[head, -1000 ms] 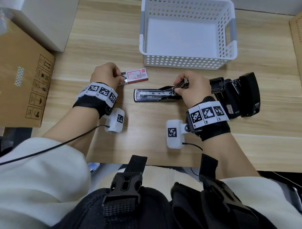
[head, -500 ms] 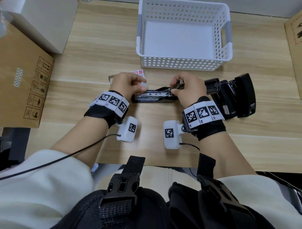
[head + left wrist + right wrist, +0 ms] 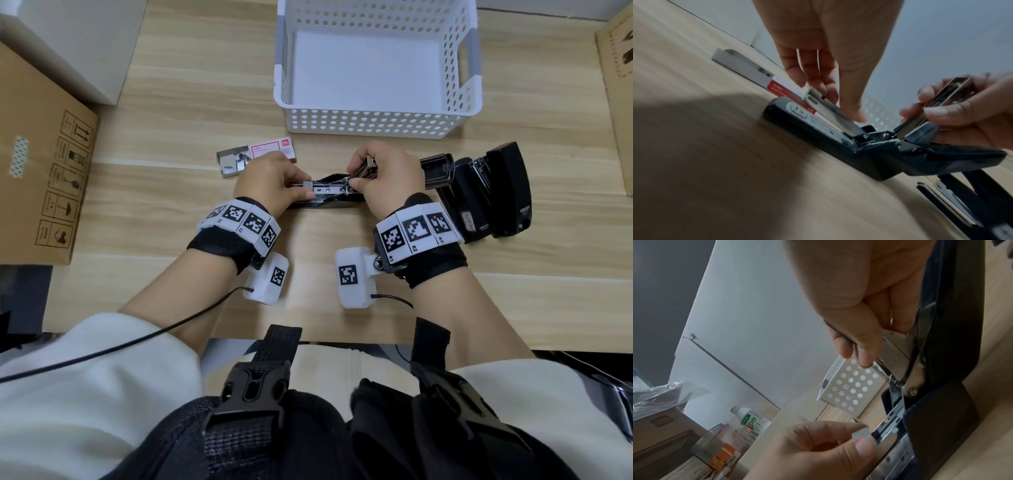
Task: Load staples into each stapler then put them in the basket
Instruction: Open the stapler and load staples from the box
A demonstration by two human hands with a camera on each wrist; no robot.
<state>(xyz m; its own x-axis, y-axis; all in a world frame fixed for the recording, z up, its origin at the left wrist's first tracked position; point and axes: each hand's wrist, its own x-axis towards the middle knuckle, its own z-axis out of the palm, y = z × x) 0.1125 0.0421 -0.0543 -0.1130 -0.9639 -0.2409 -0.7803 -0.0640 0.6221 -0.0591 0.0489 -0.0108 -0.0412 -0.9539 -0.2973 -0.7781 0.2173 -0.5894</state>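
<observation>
Loading is barely begun: at frame centre the left hand [image 3: 274, 181] pinches a staple strip [image 3: 861, 434] at the open stapler [image 3: 329, 195] on the worktop [image 3: 171, 102], the right hand [image 3: 387, 181] grips its raised top, and the basket [image 3: 376, 123] above holds nothing.

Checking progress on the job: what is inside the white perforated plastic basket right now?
The white perforated plastic basket shows only its bare white floor; no stapler lies in it. The strip of floor directly behind its near wall is hidden from the head view.
</observation>
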